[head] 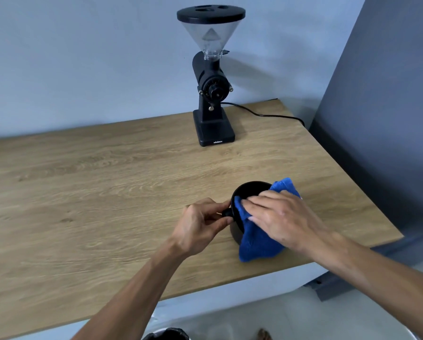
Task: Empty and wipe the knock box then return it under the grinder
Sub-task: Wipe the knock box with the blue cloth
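The black round knock box point(248, 192) stands on the wooden counter point(107, 192) near its front right edge. My left hand point(203, 223) pinches the small knob on the box's left side. A blue cloth point(259, 239) is draped over the box's rim and hangs down its near side. My right hand point(283, 220) lies flat on the cloth and presses it into the box. The black grinder point(211, 94) with a clear hopper stands at the back of the counter, far from the box.
The grinder's black cord point(262, 115) runs right along the back of the counter towards a dark grey wall panel point(389, 119). A bin with a black liner point(167, 334) shows on the floor below the counter's front edge.
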